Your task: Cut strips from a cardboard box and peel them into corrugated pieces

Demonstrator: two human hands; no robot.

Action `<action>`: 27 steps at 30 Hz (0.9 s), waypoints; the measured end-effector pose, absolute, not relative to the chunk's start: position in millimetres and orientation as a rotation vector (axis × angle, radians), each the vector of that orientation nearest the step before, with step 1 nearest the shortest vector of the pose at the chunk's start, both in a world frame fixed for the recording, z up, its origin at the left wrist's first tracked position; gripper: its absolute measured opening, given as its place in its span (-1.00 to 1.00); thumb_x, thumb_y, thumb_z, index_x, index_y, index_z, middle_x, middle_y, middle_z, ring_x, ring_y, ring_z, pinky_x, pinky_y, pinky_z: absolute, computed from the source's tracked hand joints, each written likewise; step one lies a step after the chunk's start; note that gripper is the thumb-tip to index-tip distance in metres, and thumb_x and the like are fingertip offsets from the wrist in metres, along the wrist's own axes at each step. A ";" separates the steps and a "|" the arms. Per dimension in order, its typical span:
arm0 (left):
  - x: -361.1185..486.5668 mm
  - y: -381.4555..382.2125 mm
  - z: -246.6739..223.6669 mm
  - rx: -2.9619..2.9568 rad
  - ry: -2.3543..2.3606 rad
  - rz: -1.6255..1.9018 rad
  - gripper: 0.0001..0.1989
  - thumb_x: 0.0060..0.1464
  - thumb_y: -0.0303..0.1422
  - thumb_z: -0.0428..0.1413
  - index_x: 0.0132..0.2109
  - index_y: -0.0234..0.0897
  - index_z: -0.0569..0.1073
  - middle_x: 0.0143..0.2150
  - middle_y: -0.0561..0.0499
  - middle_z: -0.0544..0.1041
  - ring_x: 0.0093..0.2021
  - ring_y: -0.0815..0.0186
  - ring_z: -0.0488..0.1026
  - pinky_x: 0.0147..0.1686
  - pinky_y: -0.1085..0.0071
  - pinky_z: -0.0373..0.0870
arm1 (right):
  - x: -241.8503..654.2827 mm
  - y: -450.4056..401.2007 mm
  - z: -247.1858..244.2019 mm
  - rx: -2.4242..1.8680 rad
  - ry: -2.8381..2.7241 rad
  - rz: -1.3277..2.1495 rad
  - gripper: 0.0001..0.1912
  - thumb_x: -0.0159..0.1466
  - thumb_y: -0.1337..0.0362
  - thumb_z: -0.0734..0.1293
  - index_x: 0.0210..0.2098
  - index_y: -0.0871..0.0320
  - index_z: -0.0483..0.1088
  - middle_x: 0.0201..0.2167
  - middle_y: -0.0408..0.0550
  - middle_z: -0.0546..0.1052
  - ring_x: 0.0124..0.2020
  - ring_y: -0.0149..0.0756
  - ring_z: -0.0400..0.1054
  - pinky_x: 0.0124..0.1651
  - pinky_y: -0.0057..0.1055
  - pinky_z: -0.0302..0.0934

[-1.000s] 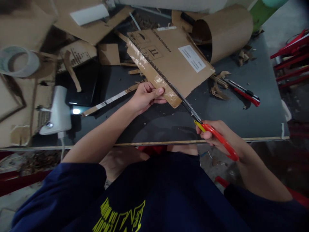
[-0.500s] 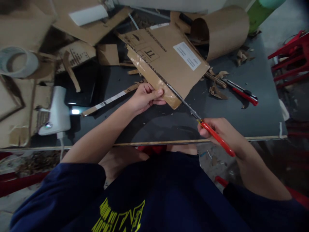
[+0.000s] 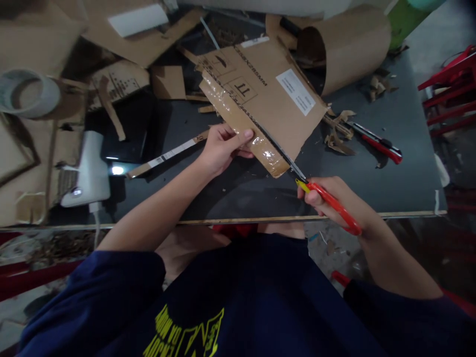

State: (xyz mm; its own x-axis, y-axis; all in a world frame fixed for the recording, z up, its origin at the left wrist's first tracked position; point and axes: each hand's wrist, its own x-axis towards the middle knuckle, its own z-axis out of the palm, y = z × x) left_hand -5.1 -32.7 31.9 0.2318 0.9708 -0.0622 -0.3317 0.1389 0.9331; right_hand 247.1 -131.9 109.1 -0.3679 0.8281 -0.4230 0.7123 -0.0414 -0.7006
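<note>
A brown cardboard piece [image 3: 275, 89] with black print and a white label lies tilted over the dark table. My left hand [image 3: 227, 148] pinches its near, tape-covered strip, thumb on top. My right hand [image 3: 332, 198] is wrapped round the red handles of the scissors [image 3: 336, 208], which have a yellow part near the pivot. The blades point up and left and lie along the line between the taped strip and the printed panel. Part of the blades is hidden by the cardboard.
A red cutter knife [image 3: 377, 144] and cardboard scraps [image 3: 338, 139] lie to the right. A cardboard tube [image 3: 357, 44] is behind. On the left are a tape roll [image 3: 29, 94], a white device [image 3: 87, 171] with a cable, and a narrow cardboard strip [image 3: 167, 154].
The scissor blades sit more deeply along the cardboard, with the yellow part now more visible. The cardboard has shifted slightly right and its taped strip catches more light.
</note>
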 end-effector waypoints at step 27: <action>5.7 -48.8 36.9 1.053 0.870 1.229 -0.53 -0.10 0.00 0.41 -0.29 -0.23 0.42 -0.46 0.12 0.50 -0.46 0.40 0.54 -0.47 0.52 0.52 | 247.4 -116.4 112.4 -1.879 -1.928 1.370 -0.27 0.14 -0.47 0.22 -0.62 0.09 0.19 -0.71 -0.17 0.21 -0.66 -0.44 0.08 -0.55 -0.37 0.00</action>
